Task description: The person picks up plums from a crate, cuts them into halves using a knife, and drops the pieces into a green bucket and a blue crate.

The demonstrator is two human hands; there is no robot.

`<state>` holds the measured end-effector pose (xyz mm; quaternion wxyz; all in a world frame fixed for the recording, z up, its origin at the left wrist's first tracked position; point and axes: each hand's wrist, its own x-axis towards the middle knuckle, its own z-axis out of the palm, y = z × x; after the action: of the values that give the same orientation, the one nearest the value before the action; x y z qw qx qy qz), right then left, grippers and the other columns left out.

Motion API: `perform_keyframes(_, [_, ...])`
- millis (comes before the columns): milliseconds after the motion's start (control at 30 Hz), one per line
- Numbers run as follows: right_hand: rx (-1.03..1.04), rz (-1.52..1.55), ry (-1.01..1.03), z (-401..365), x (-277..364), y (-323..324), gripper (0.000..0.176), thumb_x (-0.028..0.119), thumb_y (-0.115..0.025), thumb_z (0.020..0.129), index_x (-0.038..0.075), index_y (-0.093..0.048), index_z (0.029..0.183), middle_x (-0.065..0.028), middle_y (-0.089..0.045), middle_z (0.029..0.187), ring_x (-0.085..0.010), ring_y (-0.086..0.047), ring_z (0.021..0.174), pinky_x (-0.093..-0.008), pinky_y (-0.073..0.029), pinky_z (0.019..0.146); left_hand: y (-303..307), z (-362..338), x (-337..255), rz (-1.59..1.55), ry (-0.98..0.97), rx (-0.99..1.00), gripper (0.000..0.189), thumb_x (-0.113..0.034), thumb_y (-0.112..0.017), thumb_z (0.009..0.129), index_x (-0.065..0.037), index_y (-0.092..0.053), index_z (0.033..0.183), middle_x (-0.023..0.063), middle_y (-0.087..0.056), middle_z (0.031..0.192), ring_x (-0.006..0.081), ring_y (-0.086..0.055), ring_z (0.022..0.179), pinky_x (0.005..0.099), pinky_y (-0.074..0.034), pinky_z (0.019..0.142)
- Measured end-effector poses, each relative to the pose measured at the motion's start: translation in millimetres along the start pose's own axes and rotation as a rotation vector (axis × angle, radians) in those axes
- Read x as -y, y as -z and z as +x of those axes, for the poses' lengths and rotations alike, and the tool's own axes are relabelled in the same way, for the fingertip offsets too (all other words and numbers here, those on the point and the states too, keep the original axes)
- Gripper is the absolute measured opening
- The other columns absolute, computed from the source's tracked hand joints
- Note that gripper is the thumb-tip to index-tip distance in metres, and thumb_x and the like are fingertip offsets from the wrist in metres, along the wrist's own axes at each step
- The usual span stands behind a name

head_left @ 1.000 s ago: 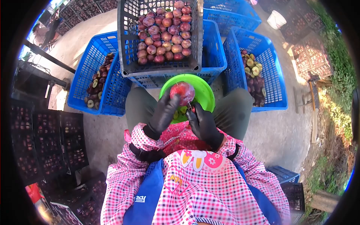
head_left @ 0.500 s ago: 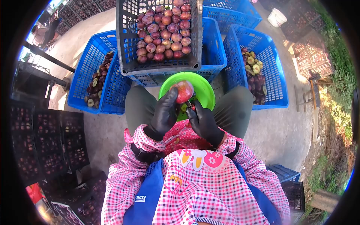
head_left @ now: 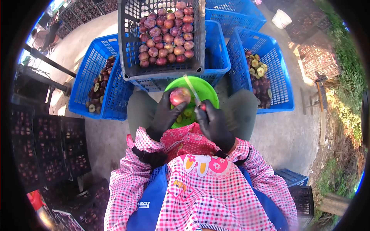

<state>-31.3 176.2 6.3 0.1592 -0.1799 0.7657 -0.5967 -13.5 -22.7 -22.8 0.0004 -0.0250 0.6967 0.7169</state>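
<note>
In a black glove, my left hand (head_left: 163, 116) grips a red and yellow plum (head_left: 179, 96), with its fingers curled round the side and underneath. My right hand (head_left: 216, 125), gloved the same way, is closed on the red handle of a knife (head_left: 192, 89). The blade points up and away from me, to the right of the plum and apart from it. Both hands are above a bright green basin (head_left: 210, 91) between my knees. Some cut yellowish pieces (head_left: 187, 112) show inside the basin, partly hidden by the hands.
A black crate (head_left: 133, 71) of whole plums (head_left: 168, 37) rests on a blue crate (head_left: 219, 50) ahead. Blue crates with cut plums stand at left (head_left: 79, 90) and right (head_left: 283, 73). Black crates (head_left: 50, 146) are stacked at far left. A white bucket (head_left: 282, 19) stands at upper right.
The knife has come away from the plum, and its blade now points upward in plain view. My left hand has lowered and shifted slightly left with the plum.
</note>
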Motion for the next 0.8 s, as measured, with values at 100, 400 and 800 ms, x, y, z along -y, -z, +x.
perform_keyframes(100, [-0.170, -0.219, 0.204, 12.4, 8.2, 7.9, 0.042, 0.031, -0.074, 0.087, 0.002, -0.056, 0.111, -0.0125, -0.066, 0.088, -0.0236, -0.067, 0.074, -0.0363, -0.050, 0.067, -5.9, -8.3, 8.5, -0.436, 0.248, 0.058, 0.058, -0.044, -0.054, 0.098, -0.004, -0.043, 0.139, 0.0134, -0.057, 0.128, 0.0235, -0.059, 0.116, 0.0374, -0.047, 0.101])
perform_keyframes(400, [-0.137, 0.078, 0.122, 20.6, -3.8, -17.1, 0.064, 0.032, -0.088, 0.069, -0.002, -0.056, 0.112, -0.0152, -0.066, 0.097, -0.0245, -0.067, 0.089, -0.0374, -0.053, 0.080, -36.0, -7.2, 28.5, -0.212, 0.021, -0.116, 0.054, -0.045, -0.025, 0.107, -0.002, -0.055, 0.123, 0.0111, -0.062, 0.115, 0.0180, -0.062, 0.104, 0.0337, -0.050, 0.092])
perform_keyframes(800, [0.272, -0.442, 0.740, 11.4, 15.1, 15.0, 0.046, 0.029, -0.087, 0.069, 0.005, -0.057, 0.095, -0.0170, -0.065, 0.097, -0.0353, -0.067, 0.073, -0.0376, -0.054, 0.062, 5.8, -5.1, 89.7, -0.849, 0.452, 0.951, 0.038, -0.033, -0.042, 0.103, -0.005, -0.052, 0.126, 0.0108, -0.065, 0.103, 0.0195, -0.066, 0.090, 0.0296, -0.056, 0.072])
